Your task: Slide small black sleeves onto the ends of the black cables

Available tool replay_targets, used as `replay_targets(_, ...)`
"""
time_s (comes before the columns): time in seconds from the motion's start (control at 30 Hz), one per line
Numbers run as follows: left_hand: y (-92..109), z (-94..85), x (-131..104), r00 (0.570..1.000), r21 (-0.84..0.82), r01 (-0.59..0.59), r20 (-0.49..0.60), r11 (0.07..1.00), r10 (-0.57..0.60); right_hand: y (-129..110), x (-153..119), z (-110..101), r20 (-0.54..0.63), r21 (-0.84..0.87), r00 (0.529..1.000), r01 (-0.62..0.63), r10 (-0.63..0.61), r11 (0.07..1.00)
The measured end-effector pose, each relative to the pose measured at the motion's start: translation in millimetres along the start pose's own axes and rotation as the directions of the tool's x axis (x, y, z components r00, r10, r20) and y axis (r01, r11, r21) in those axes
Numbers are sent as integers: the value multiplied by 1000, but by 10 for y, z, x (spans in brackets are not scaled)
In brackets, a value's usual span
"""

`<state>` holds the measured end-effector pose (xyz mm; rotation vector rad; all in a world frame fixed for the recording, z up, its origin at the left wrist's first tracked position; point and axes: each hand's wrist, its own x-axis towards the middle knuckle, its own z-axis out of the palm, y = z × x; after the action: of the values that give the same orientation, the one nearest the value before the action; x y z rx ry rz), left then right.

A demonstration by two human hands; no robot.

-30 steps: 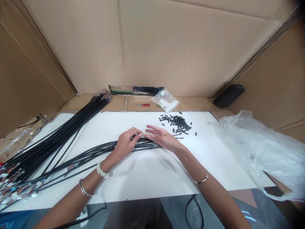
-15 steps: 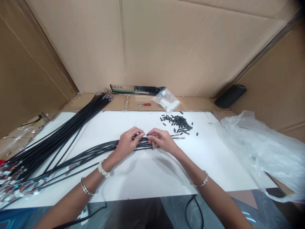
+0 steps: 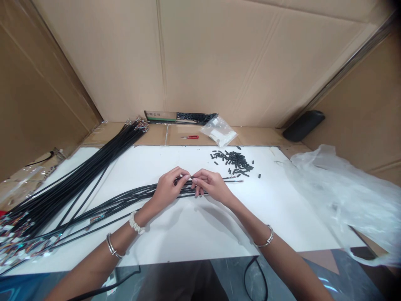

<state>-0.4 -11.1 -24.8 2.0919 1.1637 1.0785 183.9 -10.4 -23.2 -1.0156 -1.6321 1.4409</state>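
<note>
My left hand (image 3: 171, 184) is closed in a pinch on the end of a black cable, above the middle of the table. Fingertip to fingertip with it, my right hand (image 3: 209, 184) pinches a small black sleeve, mostly covered by the fingers. Under both hands runs a loose bunch of black cables (image 3: 125, 201), its stripped wire ends (image 3: 239, 181) showing past the right hand. Beyond that hand lies a scattered pile of short black sleeves (image 3: 237, 161). How far the sleeve sits over the cable end is hidden.
A thick bundle of black cables (image 3: 84, 173) with connectors crosses the left side of the white table (image 3: 194, 238). At the back are a red-handled screwdriver (image 3: 191, 137), a clear bag (image 3: 219, 131) and a black roll (image 3: 303, 125). Plastic sheeting (image 3: 354, 200) covers the right edge.
My right hand has shifted slightly left, bringing the sleeve against the tip held by my left hand. The small gap between the fingertips has closed.
</note>
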Motion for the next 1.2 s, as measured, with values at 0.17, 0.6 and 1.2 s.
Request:
replay_targets(0.17,9,1,-6,1000,28,-9,-1,1000,9,12,1,2,-11,13,1000,11,-11,1000)
replay_targets(0.6,60,-15,0,1000,-1,-3,-13,1000,3,-5,-23,18,-44,-2,995,86,-86,996)
replay_targets(1.2,78,-20,-21,995,108,-75,-58,991,81,-12,-77,79,-119,-234,974,161,-192,959)
